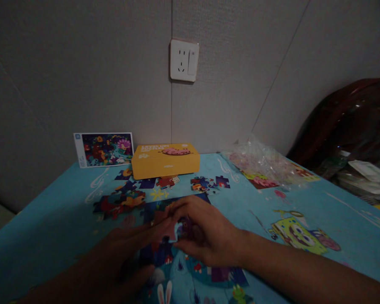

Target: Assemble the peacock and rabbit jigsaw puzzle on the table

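My right hand (209,232) reaches in from the right, its thumb and fingers closed around a dark purple puzzle piece (186,227). On the left, my left hand (126,249) lies in shadow with its fingers stretched toward the right fingertips and its thumb apart; whether it touches the piece cannot be made out. Beneath both hands is a partly joined puzzle (183,276) in blue and purple, with white rabbit ears near the bottom edge. The hands hide its middle. Beyond my left hand sits a joined cluster of reddish-brown and orange pieces (122,202).
A yellow puzzle box (166,162) and a picture card (107,150) stand near the wall. Loose pieces (205,183) lie in front of the box. Clear plastic packaging (266,164) is at the back right. The blue tablecloth (60,211) has printed cartoon figures.
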{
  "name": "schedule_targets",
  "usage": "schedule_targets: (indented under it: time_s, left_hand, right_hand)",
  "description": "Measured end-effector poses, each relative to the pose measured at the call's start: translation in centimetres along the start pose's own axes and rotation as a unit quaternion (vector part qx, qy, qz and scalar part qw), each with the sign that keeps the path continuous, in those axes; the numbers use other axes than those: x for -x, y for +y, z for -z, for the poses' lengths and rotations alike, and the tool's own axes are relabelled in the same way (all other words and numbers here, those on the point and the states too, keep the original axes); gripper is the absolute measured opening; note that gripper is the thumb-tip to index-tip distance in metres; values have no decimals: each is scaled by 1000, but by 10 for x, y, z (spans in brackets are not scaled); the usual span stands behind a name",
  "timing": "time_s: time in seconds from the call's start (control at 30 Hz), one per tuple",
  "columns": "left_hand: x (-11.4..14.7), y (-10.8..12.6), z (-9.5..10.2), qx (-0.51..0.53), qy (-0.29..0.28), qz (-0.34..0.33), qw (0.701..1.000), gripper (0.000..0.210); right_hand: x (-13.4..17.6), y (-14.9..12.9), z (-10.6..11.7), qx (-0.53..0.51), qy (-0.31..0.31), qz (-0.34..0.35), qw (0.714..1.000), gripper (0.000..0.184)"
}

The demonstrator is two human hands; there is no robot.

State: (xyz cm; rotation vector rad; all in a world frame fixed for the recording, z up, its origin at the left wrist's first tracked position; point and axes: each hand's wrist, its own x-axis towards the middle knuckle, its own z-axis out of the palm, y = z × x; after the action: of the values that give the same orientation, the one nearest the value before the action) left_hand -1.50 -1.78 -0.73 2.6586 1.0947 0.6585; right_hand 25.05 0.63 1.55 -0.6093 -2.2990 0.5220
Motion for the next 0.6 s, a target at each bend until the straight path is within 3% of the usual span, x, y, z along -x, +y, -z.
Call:
schedule_targets:
  time_s: [0.1, 0.17, 0.27, 0.33, 0.47, 0.6]
  left_hand:
    - [4, -4, -3, -29, -35, -26, 999, 74]
    - [6, -6, -3, -35, -44, -7, 998, 70]
    - [5, -7, -1, -35, -73, 4, 997, 67]
    - [4, -6, 0, -27, -83, 7, 996, 67]
    - [3, -6, 0, 1, -83, 22, 996, 66]
    - [-1, -1, 3, 12, -93, 43, 995, 61]
  right_hand:
    - [-1, -4, -6, 36, -42, -9, 998, 37]
    - [-1, 7, -2, 104, -8, -62, 993, 39]
    - [2, 32, 11, 258, 84, -181, 945, 40]
    - [5, 48, 21, 319, 83, -238, 914, 40]
    - [8, 65, 30, 297, 39, -278, 913, 27]
    - [5, 62, 30, 274, 48, -285, 917, 21]
